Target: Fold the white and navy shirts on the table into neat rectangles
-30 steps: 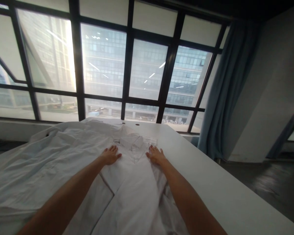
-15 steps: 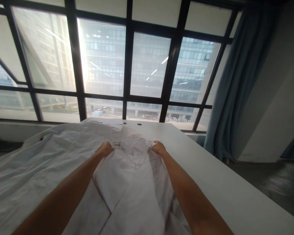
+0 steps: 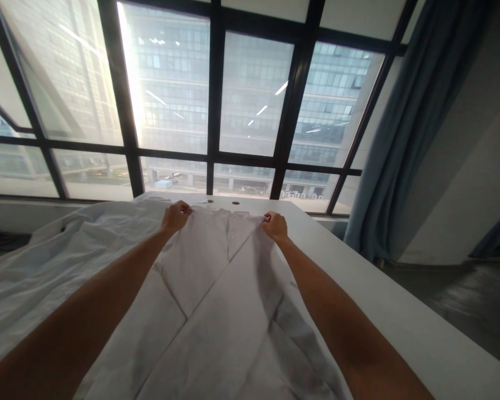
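Observation:
A white shirt with a front placket and small buttons hangs stretched between my two hands, its lower part coming toward me. My left hand is closed on the fabric near the left shoulder. At the other shoulder my right hand pinches the cloth, thumb and fingers pressed together. The shirt's collar is hardly visible from here; the upper edge runs roughly level between both hands.
More white cloth lies rumpled over the left side of the white table. Two small round holes sit near the table's far edge. Beyond stand black-framed windows, with a blue curtain at the right.
Both hands have risen a little with the shirt. Its upper part has come up and the collar has dropped out of sight. The view has tipped slightly downward.

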A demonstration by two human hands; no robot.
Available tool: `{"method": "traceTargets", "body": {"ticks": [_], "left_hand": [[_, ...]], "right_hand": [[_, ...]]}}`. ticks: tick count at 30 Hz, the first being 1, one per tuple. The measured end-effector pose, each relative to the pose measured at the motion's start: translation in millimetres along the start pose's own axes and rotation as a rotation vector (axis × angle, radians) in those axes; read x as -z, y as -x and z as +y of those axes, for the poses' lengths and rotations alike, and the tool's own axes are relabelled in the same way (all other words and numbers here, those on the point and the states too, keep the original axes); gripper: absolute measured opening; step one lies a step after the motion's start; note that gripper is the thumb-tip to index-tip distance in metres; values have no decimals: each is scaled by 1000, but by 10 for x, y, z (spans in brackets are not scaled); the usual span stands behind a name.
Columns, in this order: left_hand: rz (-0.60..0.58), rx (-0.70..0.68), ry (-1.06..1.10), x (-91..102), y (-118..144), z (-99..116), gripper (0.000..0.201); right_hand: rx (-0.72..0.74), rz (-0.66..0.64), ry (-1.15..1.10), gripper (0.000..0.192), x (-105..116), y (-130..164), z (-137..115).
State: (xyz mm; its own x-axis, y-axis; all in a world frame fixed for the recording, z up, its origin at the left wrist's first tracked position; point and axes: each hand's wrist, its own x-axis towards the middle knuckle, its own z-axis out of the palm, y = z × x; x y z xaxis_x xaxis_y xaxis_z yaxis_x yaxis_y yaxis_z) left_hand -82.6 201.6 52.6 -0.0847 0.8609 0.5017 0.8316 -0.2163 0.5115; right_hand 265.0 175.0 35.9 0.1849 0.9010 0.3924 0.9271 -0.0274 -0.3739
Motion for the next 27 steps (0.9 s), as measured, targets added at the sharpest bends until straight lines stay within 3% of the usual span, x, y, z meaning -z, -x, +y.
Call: {"method": "traceTargets", "body": {"ticks": [3, 6, 9, 13, 20, 27], "left_hand": [[41, 30, -8, -45, -76, 92, 34], [-144, 77, -144, -222, 20, 49, 48], [-346, 52, -258, -387, 223, -85, 52], [-424, -24, -264, -440, 478, -237, 49], [-496, -161, -405, -236, 907, -332, 64], [-566, -176, -474, 247, 1583, -329, 63]], "right_hand": [[6, 41, -38, 45, -65, -33, -47], [-7, -114, 23, 62, -212, 48, -59], [-13, -298, 108, 64, -319, 200, -17], [-16, -386, 156, 58, -328, 384, 113], [32, -426, 163, 49, -246, 713, 383], [46, -442, 196, 57, 16, 1308, 546]]}}
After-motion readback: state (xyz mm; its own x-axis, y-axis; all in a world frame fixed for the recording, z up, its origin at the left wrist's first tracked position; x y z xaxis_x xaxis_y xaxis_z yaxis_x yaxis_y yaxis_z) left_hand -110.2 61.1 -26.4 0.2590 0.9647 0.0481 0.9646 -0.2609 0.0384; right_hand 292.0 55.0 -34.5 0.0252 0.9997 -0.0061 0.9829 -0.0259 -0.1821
